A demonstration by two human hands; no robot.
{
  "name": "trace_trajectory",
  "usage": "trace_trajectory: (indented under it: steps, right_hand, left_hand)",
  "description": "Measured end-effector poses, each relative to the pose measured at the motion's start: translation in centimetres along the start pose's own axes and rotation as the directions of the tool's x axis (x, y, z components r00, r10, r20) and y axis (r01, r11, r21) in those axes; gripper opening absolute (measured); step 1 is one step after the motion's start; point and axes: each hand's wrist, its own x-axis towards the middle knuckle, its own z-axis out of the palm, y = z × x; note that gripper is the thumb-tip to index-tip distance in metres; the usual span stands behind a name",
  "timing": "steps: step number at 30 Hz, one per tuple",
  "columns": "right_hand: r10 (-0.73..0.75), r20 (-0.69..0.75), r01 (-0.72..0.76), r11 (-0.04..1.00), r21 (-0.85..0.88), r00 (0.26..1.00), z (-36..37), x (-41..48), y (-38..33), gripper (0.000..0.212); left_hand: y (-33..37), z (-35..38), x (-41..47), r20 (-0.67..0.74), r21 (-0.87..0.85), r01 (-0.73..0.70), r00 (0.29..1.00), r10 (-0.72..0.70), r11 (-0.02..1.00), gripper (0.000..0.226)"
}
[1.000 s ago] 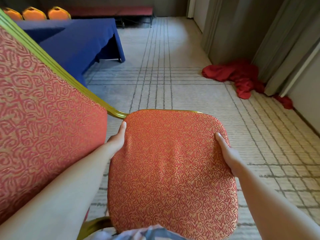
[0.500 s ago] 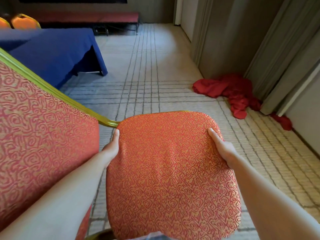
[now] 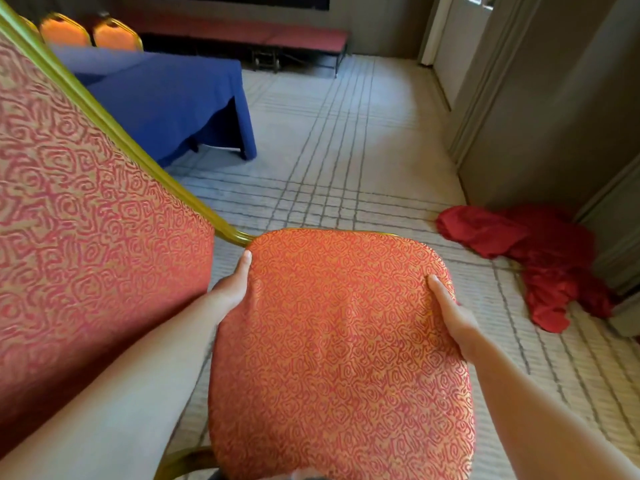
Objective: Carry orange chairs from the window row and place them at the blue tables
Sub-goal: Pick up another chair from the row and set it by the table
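Blue table [image 3: 173,98]: far left, draped.
Left hand [image 3: 232,289]: grips the seat's left edge, thumb on top, fingers hidden beneath.
Orange chair [image 3: 329,341]: near centre, held between both hands.
Right hand [image 3: 453,317]: grips the right edge likewise.
Red cloth [image 3: 536,258]: heaped on the floor, right.

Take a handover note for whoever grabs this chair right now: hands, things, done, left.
Left hand grips the orange chair at the seat's left edge; right hand grips the right edge.
Blue table stands ahead to the left, two chairs at its far side; red cloth lies on the floor to the right.
Done: chair in hand.
Left: set it at the table.
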Motion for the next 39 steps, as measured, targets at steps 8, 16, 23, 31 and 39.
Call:
trace_trajectory:
  steps: [8,16,23,31,39]
  right_hand:
    - [-0.025,0.014,0.024,0.999,0.023,1.000,8.3,14.6,-13.8,0.134]
    - [-0.009,0.013,0.009,0.999,0.032,1.000,12.9,26.6,-25.9,0.130]
    - [-0.019,0.056,0.020,1.000,-0.008,0.998,17.7,39.6,-34.8,0.124]
    - [-0.108,0.163,0.125,0.988,-0.092,0.981,20.9,58.2,-51.8,0.103]
    - [-0.111,0.192,0.123,0.991,-0.056,0.975,24.6,72.1,-62.5,0.096]
  left_hand:
    - [13.7,-2.0,17.6,-0.025,0.025,-0.009,1.000,0.010,1.000,0.120]
    - [24.7,-2.6,32.0,0.083,0.019,0.030,0.996,-0.031,0.999,0.150]
    - [32.2,-0.2,43.3,-0.004,0.000,0.105,0.994,-0.105,0.995,0.141]
    - [46.3,4.3,54.9,-0.069,-0.178,0.117,0.989,-0.131,0.977,0.141]
    - [61.2,4.6,65.4,-0.171,-0.142,0.112,0.976,-0.136,0.983,0.117]
